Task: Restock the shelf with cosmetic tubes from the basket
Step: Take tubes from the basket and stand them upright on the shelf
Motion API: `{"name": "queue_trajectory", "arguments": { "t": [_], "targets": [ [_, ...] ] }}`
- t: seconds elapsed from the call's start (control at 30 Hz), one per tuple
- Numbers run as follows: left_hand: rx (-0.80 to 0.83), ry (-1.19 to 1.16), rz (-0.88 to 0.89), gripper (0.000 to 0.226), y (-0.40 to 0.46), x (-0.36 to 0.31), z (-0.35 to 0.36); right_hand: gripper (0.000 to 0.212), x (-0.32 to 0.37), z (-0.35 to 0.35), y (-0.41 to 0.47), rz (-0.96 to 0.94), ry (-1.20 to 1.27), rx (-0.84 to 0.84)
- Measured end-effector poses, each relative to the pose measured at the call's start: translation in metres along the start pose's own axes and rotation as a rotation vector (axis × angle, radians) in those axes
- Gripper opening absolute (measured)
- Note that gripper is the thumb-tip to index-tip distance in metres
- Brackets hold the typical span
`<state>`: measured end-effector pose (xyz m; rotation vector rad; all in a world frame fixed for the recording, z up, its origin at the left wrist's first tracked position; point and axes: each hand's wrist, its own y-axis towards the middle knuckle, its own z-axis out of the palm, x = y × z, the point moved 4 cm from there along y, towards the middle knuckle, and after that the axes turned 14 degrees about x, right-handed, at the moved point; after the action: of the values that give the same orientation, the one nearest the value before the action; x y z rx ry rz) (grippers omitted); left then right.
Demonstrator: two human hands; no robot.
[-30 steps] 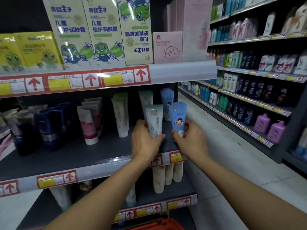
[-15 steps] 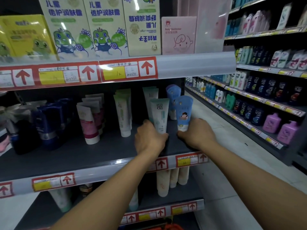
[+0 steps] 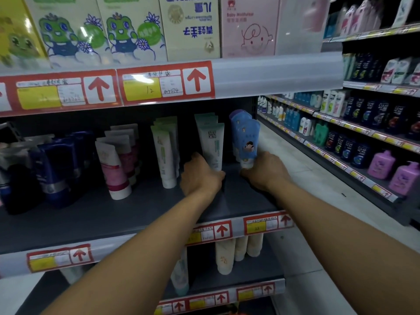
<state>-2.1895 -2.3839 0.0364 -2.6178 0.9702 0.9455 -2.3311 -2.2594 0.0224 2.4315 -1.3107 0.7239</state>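
On the dark middle shelf [image 3: 118, 214] my left hand [image 3: 200, 176] grips the base of an upright white and pale-green tube [image 3: 212, 146], set in front of others of its kind. My right hand [image 3: 263, 171] holds the cap end of a blue tube with a cartoon figure [image 3: 246, 142], standing upright before a second blue tube. Both tubes stand cap-down on the shelf, at its right end. The basket is a sliver of red [image 3: 234, 311] at the bottom edge.
Left of my hands stand rows of white-green tubes [image 3: 164, 153], pink-banded tubes [image 3: 113, 164] and dark blue tubes [image 3: 56, 164]. Boxed goods fill the shelf above [image 3: 127, 30]. Cream tubes [image 3: 225, 258] stand on the shelf below. An aisle with bottle shelves [image 3: 363, 133] runs to the right.
Both hands have pushed the two tubes deeper onto the shelf, up against the rows behind them. The camera has moved closer to the shelf.
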Motion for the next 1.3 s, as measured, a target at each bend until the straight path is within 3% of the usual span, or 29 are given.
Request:
{"name": "queue_trajectory", "arguments": {
  "t": [1.3],
  "targets": [
    [-0.034,0.042,0.025,0.058,0.015,0.003,0.011,0.047,0.001,0.008,0.009,-0.011,-0.081,-0.044]
  ]
}}
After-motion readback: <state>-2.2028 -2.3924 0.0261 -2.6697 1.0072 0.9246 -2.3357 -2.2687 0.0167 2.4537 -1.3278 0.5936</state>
